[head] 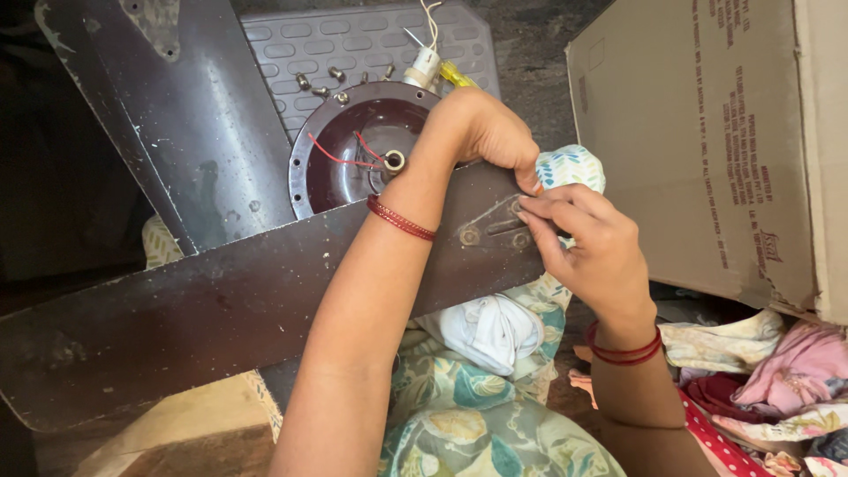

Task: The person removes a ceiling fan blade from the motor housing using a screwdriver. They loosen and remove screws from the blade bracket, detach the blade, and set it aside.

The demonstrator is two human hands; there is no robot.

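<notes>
A large cardboard box is seen at the upper right, open flap toward the fan. A long dark brown fan blade is laid across the lap, from lower left up to the hands; a second blade is angled at the upper left. A round fan motor housing with red wires is set on a grey plastic tray, where loose screws are scattered near the tray's middle. Mixed cloths are piled at the lower right. The left hand is curled over the blade's metal bracket, fingers pinched narrow at the blade's upper edge. The right hand is pressed fingertips-first on the bracket end; what is gripped cannot be told.
</notes>
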